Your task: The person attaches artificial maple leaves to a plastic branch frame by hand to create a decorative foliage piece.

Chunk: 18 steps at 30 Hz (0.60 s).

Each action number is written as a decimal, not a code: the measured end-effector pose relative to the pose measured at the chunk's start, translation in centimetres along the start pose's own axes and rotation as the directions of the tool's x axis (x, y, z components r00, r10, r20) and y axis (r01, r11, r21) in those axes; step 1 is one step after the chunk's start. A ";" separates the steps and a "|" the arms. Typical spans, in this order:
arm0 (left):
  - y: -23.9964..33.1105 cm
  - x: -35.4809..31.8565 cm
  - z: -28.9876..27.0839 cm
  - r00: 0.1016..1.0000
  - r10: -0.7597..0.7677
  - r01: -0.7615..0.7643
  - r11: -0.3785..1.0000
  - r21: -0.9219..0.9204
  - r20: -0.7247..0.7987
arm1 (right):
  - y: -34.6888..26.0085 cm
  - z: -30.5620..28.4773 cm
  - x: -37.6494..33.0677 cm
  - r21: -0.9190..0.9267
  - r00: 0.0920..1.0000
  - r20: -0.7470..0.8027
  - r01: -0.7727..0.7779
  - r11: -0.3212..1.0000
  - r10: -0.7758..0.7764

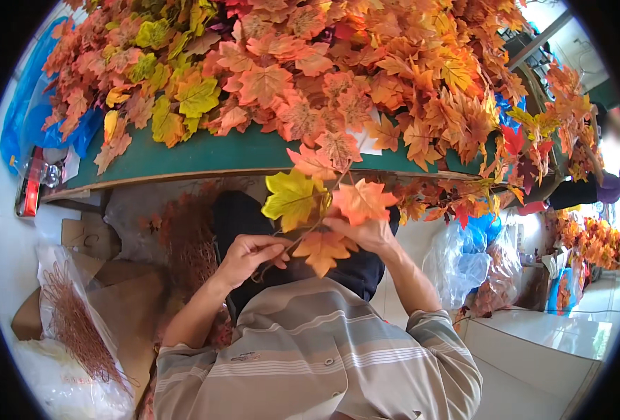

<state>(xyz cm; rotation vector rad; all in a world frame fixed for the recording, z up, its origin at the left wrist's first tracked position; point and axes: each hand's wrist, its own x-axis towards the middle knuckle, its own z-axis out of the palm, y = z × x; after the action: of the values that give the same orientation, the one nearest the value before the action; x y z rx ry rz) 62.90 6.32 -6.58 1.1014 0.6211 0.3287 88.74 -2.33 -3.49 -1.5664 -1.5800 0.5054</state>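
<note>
Over my lap I hold an artificial maple leaf branch (315, 222), with a yellow-green leaf (289, 199), a coral leaf (363, 201) and an orange leaf (324, 250) fanning out from a thin brown stem. My left hand (252, 257) pinches the stem's lower end between thumb and fingers. Farther up, my right hand (366, 232) closes on the branch just below the coral leaf, which partly hides its fingers. The branch's top leaves reach up to the edge of the green table (233, 150).
A big heap of artificial autumn leaves (268, 77) covers most of the table. At lower left, a plastic bag of brown stems (79, 322) lies by cardboard (131, 294). Clear and blue plastic bags (467, 259) stand at right. A blue bag (30, 105) hangs at the table's left end.
</note>
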 end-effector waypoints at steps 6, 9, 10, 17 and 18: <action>4.7 -2.1 0.4 0.954 -0.246 0.288 0.911 -0.297 0.169 | 0.4 2.3 0.0 0.156 0.990 -0.141 0.026 0.987 -0.003; 4.6 -2.2 -0.1 0.943 -0.205 0.302 0.858 -0.414 0.262 | 0.0 3.4 -0.7 0.359 0.983 -0.138 -0.064 0.931 0.121; 4.7 -2.4 -0.3 0.932 -0.200 0.334 0.799 -0.500 0.304 | -0.3 3.6 -0.8 0.393 0.981 -0.158 -0.039 0.919 0.109; 2.2 -4.3 -1.9 0.849 -0.235 0.421 0.843 -0.335 0.474 | -2.2 5.4 -1.7 0.406 0.989 -0.140 0.091 0.909 -0.036; 2.2 -4.5 -2.1 0.815 -0.273 0.452 0.852 -0.265 0.511 | -2.0 5.7 -1.9 0.337 0.975 -0.164 0.201 0.920 -0.153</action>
<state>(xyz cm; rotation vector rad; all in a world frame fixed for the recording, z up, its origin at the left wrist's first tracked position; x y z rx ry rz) 58.24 6.35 -3.93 0.6268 0.3150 -0.1562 82.78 -2.89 -5.72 -1.1502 -1.4213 0.5367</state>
